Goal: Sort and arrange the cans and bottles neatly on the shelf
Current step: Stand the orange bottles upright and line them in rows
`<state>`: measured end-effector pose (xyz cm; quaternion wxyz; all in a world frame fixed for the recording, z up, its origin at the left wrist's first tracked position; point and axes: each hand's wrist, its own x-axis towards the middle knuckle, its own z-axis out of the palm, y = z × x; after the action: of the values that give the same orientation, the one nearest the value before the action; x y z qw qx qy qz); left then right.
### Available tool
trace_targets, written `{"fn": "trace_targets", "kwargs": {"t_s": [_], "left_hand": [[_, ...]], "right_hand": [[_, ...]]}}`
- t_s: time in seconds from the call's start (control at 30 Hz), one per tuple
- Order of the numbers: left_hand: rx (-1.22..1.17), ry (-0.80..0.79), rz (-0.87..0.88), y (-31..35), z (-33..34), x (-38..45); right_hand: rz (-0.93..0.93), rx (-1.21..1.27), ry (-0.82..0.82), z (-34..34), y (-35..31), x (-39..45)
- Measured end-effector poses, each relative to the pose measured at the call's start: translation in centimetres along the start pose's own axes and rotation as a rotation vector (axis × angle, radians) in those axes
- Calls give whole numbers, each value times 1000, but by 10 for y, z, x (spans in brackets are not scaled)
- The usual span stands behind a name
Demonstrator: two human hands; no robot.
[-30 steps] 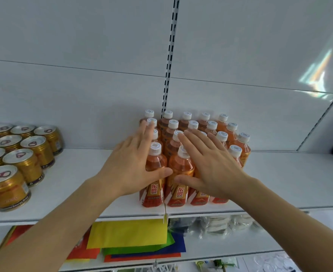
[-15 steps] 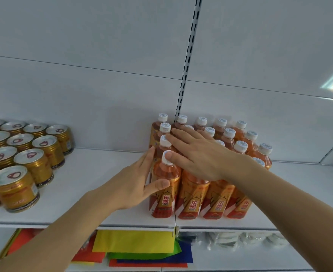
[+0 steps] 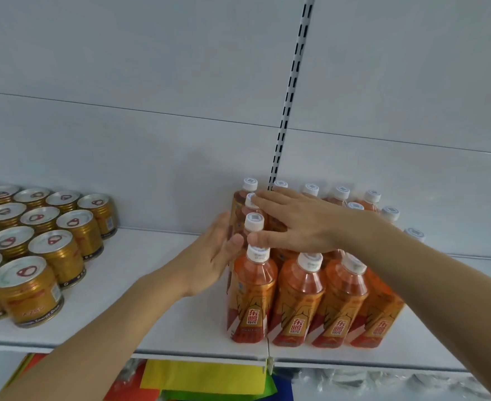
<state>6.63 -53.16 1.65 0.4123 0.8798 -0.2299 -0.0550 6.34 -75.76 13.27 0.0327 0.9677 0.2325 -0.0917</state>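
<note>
Several orange drink bottles point(image 3: 299, 299) with white caps stand packed in rows on the white shelf point(image 3: 157, 285). My left hand point(image 3: 209, 261) lies flat against the left side of the bottle block, fingers straight. My right hand point(image 3: 296, 224) reaches across the bottle tops, fingers straight over the caps in the middle rows, thumb by the cap of the front-left bottle. Several gold cans point(image 3: 50, 244) with silver lids stand in rows at the left of the same shelf.
A bare stretch of shelf lies between the cans and the bottles. A slotted upright point(image 3: 290, 91) runs up the white back panel behind the bottles. Coloured sheets point(image 3: 206, 380) lie on the lower shelf beneath.
My left hand has slid from the front-left bottle further back along the block's left side. My right hand has moved further back over the caps. The view has shifted left and closer.
</note>
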Motion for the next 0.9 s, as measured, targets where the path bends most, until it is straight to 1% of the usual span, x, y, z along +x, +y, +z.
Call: {"fn": "trace_targets", "kwargs": {"t_s": [0.07,0.17,0.27,0.33,0.4,0.43,0.5,0.57,0.63,0.7,0.8,0.9], "left_hand": [[6,-20,43,-10,7,9],[-30,-38,25,-27,13,17],[-7,-48,62,-27,12,18],[35,-69,55,-27,9,18],[8,-89,59,-28,7,18],[-47,-75,69,-28,6,21],[-147,19,68,-24,2,30],[-137,89,11,-22,-5,45],[-98,88,0,-25,-11,60],[-86,62,30,-31,-12,74],[-107,23,93,-41,-4,89],[-161,36,123,-49,3,98]], "right_hand": [[-13,-4,-18,2,2,1],[-16,2,-6,8,2,0],[-7,14,-4,8,3,1],[6,16,1,5,2,0],[33,17,6,3,-1,-2],[50,23,7,1,-1,-3],[72,23,10,-2,-2,-1],[83,3,-4,-4,-3,1],[90,-5,-33,-5,-4,3],[74,-4,-46,-4,-6,2],[51,20,-50,-1,-7,0],[57,36,-57,0,-7,0]]}}
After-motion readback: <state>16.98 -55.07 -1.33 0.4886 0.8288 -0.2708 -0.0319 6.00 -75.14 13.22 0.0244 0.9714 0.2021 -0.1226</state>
